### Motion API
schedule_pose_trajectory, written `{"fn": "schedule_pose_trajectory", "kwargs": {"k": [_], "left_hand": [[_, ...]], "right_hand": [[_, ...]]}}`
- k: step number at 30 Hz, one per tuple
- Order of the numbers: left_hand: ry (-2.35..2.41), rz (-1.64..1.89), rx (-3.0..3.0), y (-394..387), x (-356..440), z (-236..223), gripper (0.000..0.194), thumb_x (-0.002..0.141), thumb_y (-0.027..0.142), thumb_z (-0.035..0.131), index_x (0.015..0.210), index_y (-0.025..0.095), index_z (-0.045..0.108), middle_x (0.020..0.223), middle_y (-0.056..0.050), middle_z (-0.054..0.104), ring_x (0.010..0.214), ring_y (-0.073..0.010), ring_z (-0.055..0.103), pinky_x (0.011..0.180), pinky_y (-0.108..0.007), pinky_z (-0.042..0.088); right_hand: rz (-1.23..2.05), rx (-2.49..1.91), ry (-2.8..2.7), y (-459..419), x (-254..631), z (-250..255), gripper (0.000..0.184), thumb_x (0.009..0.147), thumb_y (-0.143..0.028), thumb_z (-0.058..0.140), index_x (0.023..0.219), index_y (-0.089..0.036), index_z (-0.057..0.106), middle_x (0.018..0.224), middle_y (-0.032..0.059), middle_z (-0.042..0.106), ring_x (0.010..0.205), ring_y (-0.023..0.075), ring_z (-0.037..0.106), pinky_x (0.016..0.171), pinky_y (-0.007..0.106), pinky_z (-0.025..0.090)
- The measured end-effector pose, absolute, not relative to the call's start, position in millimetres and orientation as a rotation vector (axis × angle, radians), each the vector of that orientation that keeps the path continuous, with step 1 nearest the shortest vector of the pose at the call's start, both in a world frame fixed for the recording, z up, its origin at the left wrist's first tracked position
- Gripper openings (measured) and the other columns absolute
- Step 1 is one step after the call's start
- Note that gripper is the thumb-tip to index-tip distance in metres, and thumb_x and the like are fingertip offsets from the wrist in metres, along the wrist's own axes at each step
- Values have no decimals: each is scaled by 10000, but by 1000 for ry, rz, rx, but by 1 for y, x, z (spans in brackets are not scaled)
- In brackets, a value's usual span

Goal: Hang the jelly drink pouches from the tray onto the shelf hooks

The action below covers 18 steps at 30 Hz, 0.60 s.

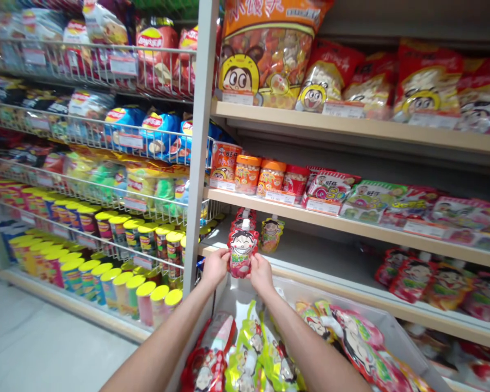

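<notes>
A red spouted drink pouch (242, 251) with a white cap and a cartoon face stands upright between my two hands at the front of the lower shelf. My left hand (215, 268) pinches its left edge, and my right hand (262, 273) grips the right edge. Directly behind it are more red pouches (245, 213), partly hidden. An orange-yellow pouch (271, 234) stands just to the right, farther back. Under my forearms, a pale plastic bin (404, 340) holds several loose red, green-yellow and pink pouches.
Bags of puffed snacks (427, 81) fill the upper right shelf. Jars (247, 174) and candy bags (330, 188) line the middle one. More pouches (414, 277) stand at the lower right. A grey post (200, 136) divides this from wire racks of chips and yellow-lidded canisters (145, 291).
</notes>
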<state>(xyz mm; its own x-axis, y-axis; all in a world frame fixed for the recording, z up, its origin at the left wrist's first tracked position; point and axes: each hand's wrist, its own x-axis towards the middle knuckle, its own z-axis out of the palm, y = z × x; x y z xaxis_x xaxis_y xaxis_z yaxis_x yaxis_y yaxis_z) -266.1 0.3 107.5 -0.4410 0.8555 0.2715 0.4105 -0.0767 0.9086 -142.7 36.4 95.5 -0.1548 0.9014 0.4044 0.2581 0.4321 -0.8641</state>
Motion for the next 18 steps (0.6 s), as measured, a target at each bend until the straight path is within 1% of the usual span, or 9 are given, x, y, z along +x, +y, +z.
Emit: {"fn": "schedule_pose_trajectory", "kwargs": {"k": [4,7,12,18], "left_hand": [[1831,1599,1250,28,-271,105,214,674,229,425,688,128,613,553,-24,592,469,-116,502,471,-202,362],[1890,1589,1204,43,-273,102,218,685,220,417,710,128,614,584,-33,606,479,-115,509,473,-199,362],[2072,1538,1235,63,-279,105,210,678,229,439,710,135,624,668,-59,630,574,-132,536,522,-204,366],[2132,1503,1211,88,-279,107,218,681,231,444,730,132,632,673,-70,631,617,-147,543,562,-221,372]], "right_hand": [[719,-1066,-1655,56,-159,96,216,734,-273,319,623,-182,480,490,-27,476,476,104,452,461,201,361],[698,-1091,-1645,69,-166,93,222,735,-270,317,623,-185,488,489,-29,485,476,103,453,462,199,356],[667,-1157,-1636,94,-173,89,224,733,-271,324,625,-186,502,489,-29,498,469,101,450,454,195,352],[623,-1219,-1643,120,-177,85,229,741,-253,320,641,-185,515,544,-11,544,518,108,492,486,200,380]]}}
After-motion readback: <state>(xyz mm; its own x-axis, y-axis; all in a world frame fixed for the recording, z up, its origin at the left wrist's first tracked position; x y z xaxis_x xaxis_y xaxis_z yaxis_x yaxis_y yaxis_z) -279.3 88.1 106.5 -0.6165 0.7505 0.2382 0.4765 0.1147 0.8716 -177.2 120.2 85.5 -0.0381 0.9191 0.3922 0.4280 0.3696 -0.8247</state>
